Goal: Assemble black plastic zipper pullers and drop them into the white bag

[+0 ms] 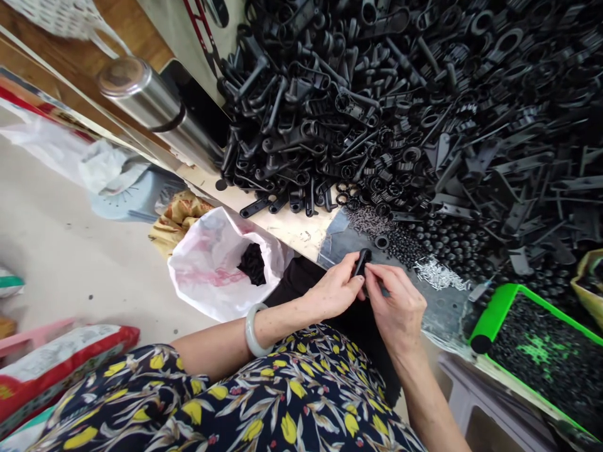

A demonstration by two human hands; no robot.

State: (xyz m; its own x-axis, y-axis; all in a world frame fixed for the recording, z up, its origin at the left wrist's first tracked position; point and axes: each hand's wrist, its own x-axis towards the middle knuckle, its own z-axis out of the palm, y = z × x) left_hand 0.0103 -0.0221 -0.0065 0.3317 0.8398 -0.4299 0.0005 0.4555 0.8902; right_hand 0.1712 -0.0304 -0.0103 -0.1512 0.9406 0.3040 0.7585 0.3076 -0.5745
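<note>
Between the fingers of my left hand point(336, 290) is a small black plastic part point(362, 260), held at the table's front edge. My right hand point(397, 301) has its thumb and forefinger pinched together against the right side of that part. Whatever sits in this pinch is too small or hidden to make out. Just beyond my hands lie a small black ring point(381, 242), a heap of tiny dark pieces point(370, 221), and a pile of short silvery pins point(440, 274). Black balls or caps point(445, 242) are heaped behind the pins.
Large heaps of black plastic parts point(306, 119) cover the table. A steel flask point(155, 107) lies at the left. Below the edge stands an open white sack point(207, 263) with black pieces inside. A green-rimmed tray point(504, 298) of black bits is at the right, above a grey stool point(461, 383).
</note>
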